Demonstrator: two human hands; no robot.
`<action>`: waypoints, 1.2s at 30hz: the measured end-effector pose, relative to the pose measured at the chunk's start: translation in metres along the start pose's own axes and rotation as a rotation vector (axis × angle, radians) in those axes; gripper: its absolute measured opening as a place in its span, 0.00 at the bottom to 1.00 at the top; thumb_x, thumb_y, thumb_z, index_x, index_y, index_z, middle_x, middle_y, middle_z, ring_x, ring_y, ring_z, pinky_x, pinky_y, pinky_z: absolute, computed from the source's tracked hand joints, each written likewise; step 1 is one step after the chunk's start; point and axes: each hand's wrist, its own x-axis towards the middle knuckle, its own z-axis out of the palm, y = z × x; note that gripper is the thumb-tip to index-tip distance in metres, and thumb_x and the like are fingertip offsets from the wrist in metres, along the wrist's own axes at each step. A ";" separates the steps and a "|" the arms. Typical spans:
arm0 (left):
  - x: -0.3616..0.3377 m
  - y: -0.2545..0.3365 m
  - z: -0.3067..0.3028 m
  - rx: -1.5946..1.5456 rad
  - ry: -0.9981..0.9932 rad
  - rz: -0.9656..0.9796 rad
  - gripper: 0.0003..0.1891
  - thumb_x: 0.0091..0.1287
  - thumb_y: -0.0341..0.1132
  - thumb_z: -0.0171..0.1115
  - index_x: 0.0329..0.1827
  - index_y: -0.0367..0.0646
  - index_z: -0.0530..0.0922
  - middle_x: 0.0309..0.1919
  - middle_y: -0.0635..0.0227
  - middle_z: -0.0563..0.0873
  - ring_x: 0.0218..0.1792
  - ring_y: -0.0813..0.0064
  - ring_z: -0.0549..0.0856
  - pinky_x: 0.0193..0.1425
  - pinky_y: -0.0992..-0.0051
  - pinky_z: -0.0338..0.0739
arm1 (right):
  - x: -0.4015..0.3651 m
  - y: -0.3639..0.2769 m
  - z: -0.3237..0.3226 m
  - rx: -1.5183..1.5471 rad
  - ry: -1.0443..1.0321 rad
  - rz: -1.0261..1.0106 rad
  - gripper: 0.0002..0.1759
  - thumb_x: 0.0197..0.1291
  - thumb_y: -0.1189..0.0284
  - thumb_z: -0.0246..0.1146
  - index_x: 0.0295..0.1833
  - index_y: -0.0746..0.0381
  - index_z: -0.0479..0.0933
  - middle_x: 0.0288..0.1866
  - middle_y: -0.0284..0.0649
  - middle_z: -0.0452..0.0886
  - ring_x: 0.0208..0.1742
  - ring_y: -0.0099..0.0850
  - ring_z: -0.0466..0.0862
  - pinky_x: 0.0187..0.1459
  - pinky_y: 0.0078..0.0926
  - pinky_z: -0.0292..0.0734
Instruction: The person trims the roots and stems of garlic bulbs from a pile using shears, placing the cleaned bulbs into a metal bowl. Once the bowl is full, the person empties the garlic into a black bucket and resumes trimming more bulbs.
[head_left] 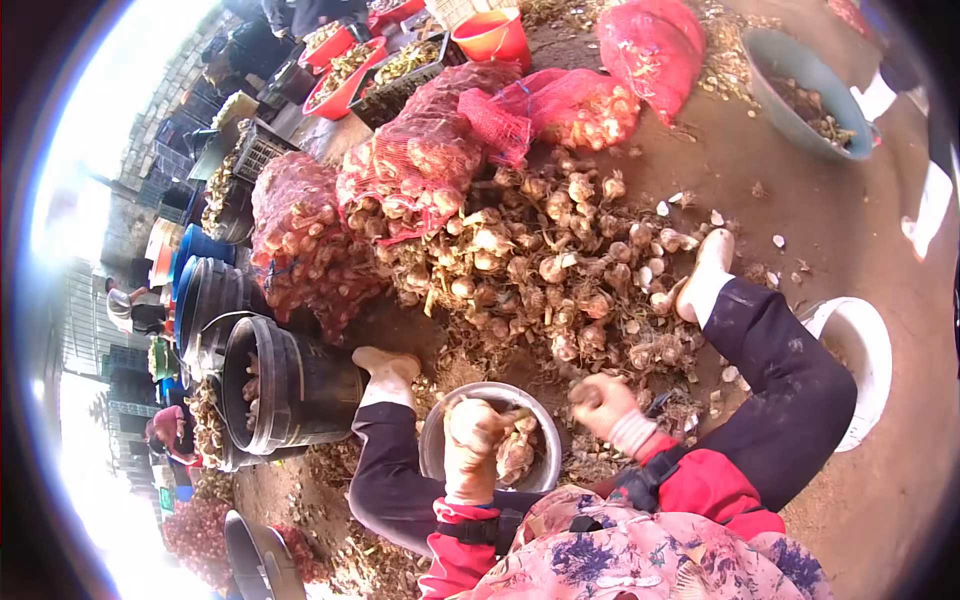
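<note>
My left hand [473,432] is closed in a fist above a round metal bowl [432,462]. Inside that bowl, just right of the fist, lie garlic bulbs [515,455] with dry stems. My right hand [606,405], fingers curled and slightly blurred, is held to the right of the bowl at the near edge of a big heap of garlic [540,260]. What either hand grips is hidden by the fingers. A small dark object [657,404] shows beside the right hand.
Red mesh sacks of garlic [410,160] stand behind the heap. A black bucket [290,385] is on the left, a white bucket [862,370] by my right leg. A grey-green basin [790,65] sits far right. Other people [135,305] are at the far left.
</note>
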 end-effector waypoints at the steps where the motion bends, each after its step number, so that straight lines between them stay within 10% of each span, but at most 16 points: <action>1: 0.002 -0.009 -0.005 -0.147 0.063 -0.058 0.26 0.57 0.50 0.73 0.48 0.42 0.75 0.43 0.63 0.80 0.48 0.64 0.82 0.55 0.63 0.79 | -0.009 -0.009 0.010 0.106 -0.051 -0.097 0.10 0.53 0.76 0.62 0.41 0.65 0.75 0.30 0.35 0.78 0.28 0.21 0.76 0.31 0.19 0.73; 4: -0.001 0.003 0.022 -0.683 0.080 -0.210 0.21 0.60 0.48 0.71 0.47 0.44 0.76 0.46 0.62 0.81 0.50 0.62 0.81 0.54 0.62 0.80 | -0.016 -0.028 0.016 -0.085 -0.234 -0.086 0.15 0.50 0.73 0.67 0.45 0.64 0.78 0.38 0.43 0.79 0.41 0.37 0.82 0.44 0.29 0.78; 10: 0.004 -0.019 0.037 -0.490 0.199 -0.134 0.15 0.63 0.45 0.65 0.43 0.46 0.74 0.40 0.67 0.80 0.44 0.67 0.82 0.45 0.67 0.80 | -0.012 -0.013 0.028 -0.013 -0.163 -0.211 0.16 0.47 0.77 0.66 0.46 0.60 0.79 0.37 0.43 0.80 0.43 0.38 0.82 0.48 0.31 0.77; 13: -0.003 -0.008 0.033 -0.655 0.067 -0.103 0.21 0.63 0.47 0.64 0.55 0.47 0.77 0.49 0.64 0.83 0.49 0.64 0.83 0.49 0.64 0.80 | -0.021 0.049 0.019 0.103 -0.298 0.425 0.14 0.46 0.77 0.64 0.43 0.61 0.78 0.28 0.40 0.81 0.31 0.30 0.80 0.36 0.30 0.75; 15: -0.010 0.005 0.031 -0.596 0.357 -0.154 0.29 0.57 0.52 0.71 0.54 0.41 0.76 0.46 0.65 0.84 0.47 0.61 0.85 0.45 0.68 0.80 | -0.013 0.059 0.001 -0.238 -0.311 0.555 0.16 0.44 0.79 0.63 0.43 0.62 0.79 0.30 0.38 0.82 0.30 0.29 0.79 0.35 0.29 0.75; 18: -0.003 -0.001 -0.035 0.229 0.242 -0.554 0.37 0.57 0.48 0.72 0.64 0.35 0.70 0.48 0.62 0.83 0.52 0.62 0.84 0.57 0.67 0.78 | 0.000 0.067 0.002 0.244 0.079 0.507 0.13 0.46 0.80 0.66 0.41 0.61 0.80 0.29 0.30 0.80 0.29 0.21 0.77 0.32 0.24 0.74; 21: 0.025 -0.025 -0.052 1.503 -0.138 -0.259 0.41 0.51 0.47 0.73 0.67 0.39 0.68 0.51 0.55 0.83 0.53 0.54 0.83 0.60 0.66 0.76 | 0.014 0.073 0.008 0.465 0.301 0.473 0.11 0.49 0.83 0.65 0.40 0.63 0.79 0.27 0.32 0.79 0.24 0.22 0.77 0.27 0.23 0.73; 23: 0.079 -0.040 -0.016 1.136 -0.018 -0.433 0.38 0.53 0.47 0.70 0.68 0.45 0.69 0.58 0.49 0.78 0.59 0.52 0.78 0.65 0.62 0.71 | 0.024 0.060 0.005 0.588 0.422 0.522 0.10 0.46 0.82 0.69 0.36 0.59 0.81 0.29 0.23 0.76 0.30 0.16 0.71 0.35 0.17 0.69; 25: 0.134 -0.087 0.002 1.273 0.007 -0.167 0.36 0.56 0.46 0.68 0.68 0.46 0.69 0.56 0.47 0.78 0.58 0.51 0.79 0.62 0.61 0.73 | 0.029 0.055 0.008 0.608 0.440 0.475 0.12 0.46 0.84 0.69 0.38 0.61 0.81 0.30 0.21 0.75 0.30 0.12 0.69 0.35 0.12 0.67; 30: 0.220 -0.161 0.029 1.480 -0.190 -0.454 0.32 0.51 0.44 0.70 0.62 0.50 0.74 0.49 0.51 0.84 0.50 0.53 0.83 0.56 0.63 0.76 | 0.033 0.046 0.006 0.619 0.449 0.486 0.17 0.48 0.86 0.70 0.45 0.62 0.81 0.32 0.20 0.73 0.28 0.10 0.68 0.33 0.09 0.66; 36: 0.145 -0.113 0.003 0.924 -0.079 -0.277 0.18 0.51 0.29 0.69 0.47 0.43 0.81 0.38 0.63 0.87 0.38 0.69 0.86 0.45 0.71 0.80 | 0.037 0.024 -0.009 1.045 0.318 0.641 0.24 0.63 0.69 0.66 0.64 0.55 0.73 0.42 0.33 0.82 0.30 0.27 0.82 0.29 0.26 0.77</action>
